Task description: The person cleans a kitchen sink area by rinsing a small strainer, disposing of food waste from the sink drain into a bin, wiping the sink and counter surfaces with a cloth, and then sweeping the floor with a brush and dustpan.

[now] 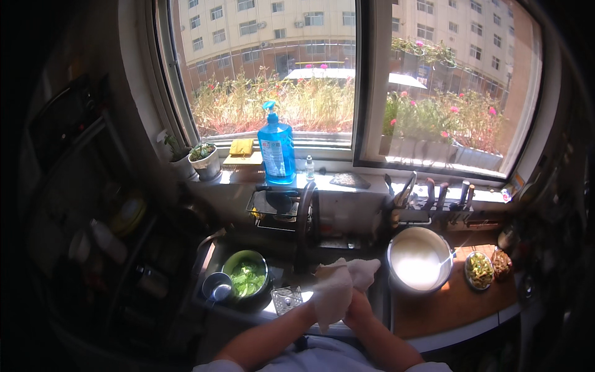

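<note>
A white cloth (333,290) is bunched over the front of the sink, directly before me. My right hand (358,307) grips its right part, with a corner of the fabric sticking up beyond the fingers. The cloth drapes over my left hand (312,314), so only the wrist side shows and its fingers are hidden. Just left of the cloth is a perforated metal rack (287,300). Farther left, a green bowl (258,257) holds leafy greens (247,280), with a small metal cup (217,287) beside it.
To the right, a large pot (394,279) of whitish liquid stands by a wooden board (432,316). Two dishes of food (479,272) sit beyond it. A dark faucet (303,223) rises behind the sink. The sill carries a blue pump bottle (277,153), potted plants (205,160) and several knives (441,194).
</note>
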